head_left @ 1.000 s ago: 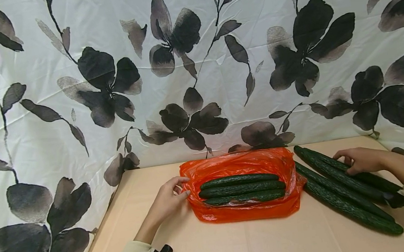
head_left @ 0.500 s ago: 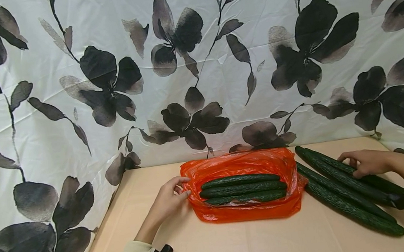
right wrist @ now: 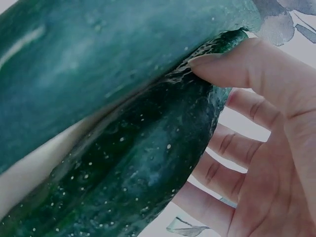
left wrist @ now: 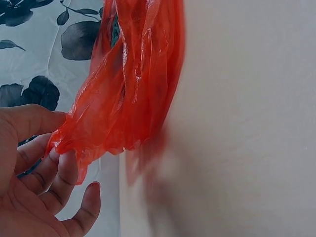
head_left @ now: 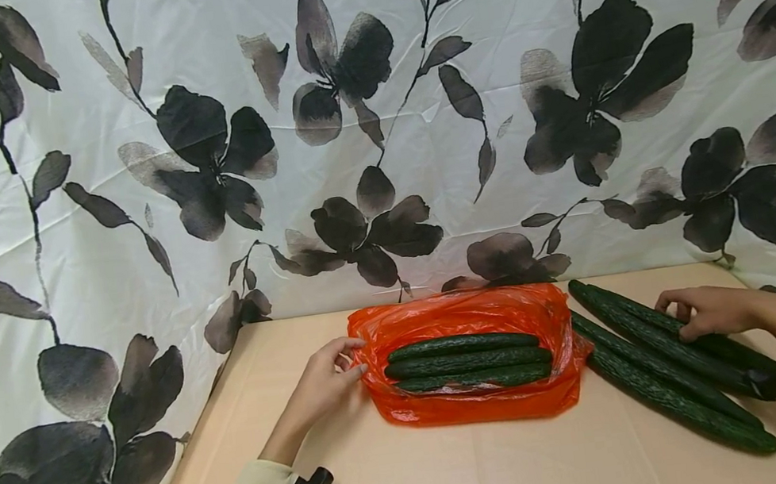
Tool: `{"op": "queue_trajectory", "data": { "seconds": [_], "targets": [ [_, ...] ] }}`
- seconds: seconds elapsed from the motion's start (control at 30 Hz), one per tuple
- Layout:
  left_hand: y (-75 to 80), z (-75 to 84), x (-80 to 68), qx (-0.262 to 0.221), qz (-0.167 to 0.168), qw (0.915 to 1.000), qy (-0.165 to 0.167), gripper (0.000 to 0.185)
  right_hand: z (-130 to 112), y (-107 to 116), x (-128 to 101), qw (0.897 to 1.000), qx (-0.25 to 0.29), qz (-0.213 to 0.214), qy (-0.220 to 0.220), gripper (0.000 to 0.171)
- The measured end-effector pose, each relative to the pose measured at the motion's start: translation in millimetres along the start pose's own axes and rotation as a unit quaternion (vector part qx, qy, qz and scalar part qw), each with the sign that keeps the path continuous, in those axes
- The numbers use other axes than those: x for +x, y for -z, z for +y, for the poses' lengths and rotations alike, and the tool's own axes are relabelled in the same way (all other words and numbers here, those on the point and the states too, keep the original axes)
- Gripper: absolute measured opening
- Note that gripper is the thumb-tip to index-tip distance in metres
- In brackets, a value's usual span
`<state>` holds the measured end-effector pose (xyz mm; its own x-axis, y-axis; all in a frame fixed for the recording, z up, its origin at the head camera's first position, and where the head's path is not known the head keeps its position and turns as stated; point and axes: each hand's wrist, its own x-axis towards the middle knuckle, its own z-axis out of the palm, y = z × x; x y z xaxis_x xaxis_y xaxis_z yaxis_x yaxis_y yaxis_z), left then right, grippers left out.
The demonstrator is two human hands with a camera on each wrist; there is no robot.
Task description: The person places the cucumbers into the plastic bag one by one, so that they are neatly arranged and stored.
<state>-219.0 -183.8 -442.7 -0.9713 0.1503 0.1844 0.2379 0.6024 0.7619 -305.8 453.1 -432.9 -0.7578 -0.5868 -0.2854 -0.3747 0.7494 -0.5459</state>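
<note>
The orange bag (head_left: 469,360) lies mid-table with three cucumbers inside, and your left hand (head_left: 325,381) pinches its left rim. Just right of it, your right hand (head_left: 708,311) curls its fingers around the farthest loose cucumber (head_left: 687,344) on the table (head_left: 457,466).

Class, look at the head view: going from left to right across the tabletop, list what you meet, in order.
Left hand → orange plastic bag holding three cucumbers → loose cucumbers on the table → right hand.
</note>
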Motion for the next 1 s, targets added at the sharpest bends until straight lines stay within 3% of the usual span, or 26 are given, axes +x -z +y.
{"op": "queue_trajectory", "data": {
  "seconds": [0.47, 0.77, 1.0],
  "targets": [
    [-2.6, 0.7, 3.6, 0.000, 0.000, 1.0000, 0.000, 0.035, 0.8, 8.1, -4.2, 1.000, -0.017, 0.019, 0.006, 0.043],
    [-3.2, 1.4, 4.1, -0.002, 0.002, 1.0000, -0.001, 0.035, -3.9, 15.4, -3.9, 1.000, 0.008, 0.019, 0.007, 0.050],
    [-3.3, 1.6, 4.1, 0.001, 0.001, 1.0000, 0.003, 0.035, -17.7, 17.1, 0.0, 0.998, -0.023, 0.052, 0.029, 0.050]
  ]
}}
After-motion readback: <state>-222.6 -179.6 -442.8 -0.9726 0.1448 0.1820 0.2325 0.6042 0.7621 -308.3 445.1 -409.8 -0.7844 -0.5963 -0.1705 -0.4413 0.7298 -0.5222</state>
